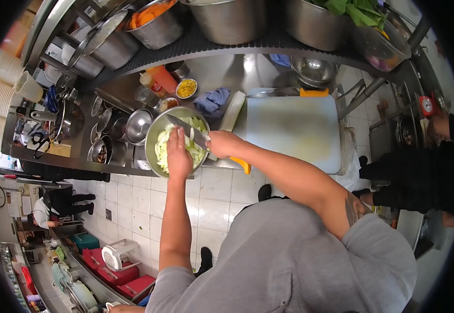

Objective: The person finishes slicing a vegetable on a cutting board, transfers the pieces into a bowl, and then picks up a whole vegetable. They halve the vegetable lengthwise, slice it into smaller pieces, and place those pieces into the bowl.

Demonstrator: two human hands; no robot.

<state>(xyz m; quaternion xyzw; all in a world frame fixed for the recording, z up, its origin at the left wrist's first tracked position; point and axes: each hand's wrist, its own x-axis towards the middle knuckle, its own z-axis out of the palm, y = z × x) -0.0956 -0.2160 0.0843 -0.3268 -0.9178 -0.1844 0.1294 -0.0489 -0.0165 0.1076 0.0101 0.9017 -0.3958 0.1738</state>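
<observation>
My right hand (223, 144) is closed around a kitchen knife (198, 136) with a yellow handle; its broad blade lies across a metal bowl (151, 156). Inside the bowl are chopped pale green vegetable pieces (163, 145). My left hand (179, 155) is over the bowl, fingers stretched out flat against or very near the blade. A pale long vegetable piece (232, 110) lies right of the bowl, by the white cutting board (295, 125). A second yellow-handled knife (313, 93) rests along the board's far edge.
A blue cloth (213, 100), a small bowl of yellow food (187, 88) and bottles (162, 78) stand behind the bowl. Metal bowls (139, 125) are to the left. Above runs a shelf (185, 55) with large pots (227, 21). Other people (414, 167) stand right and far left.
</observation>
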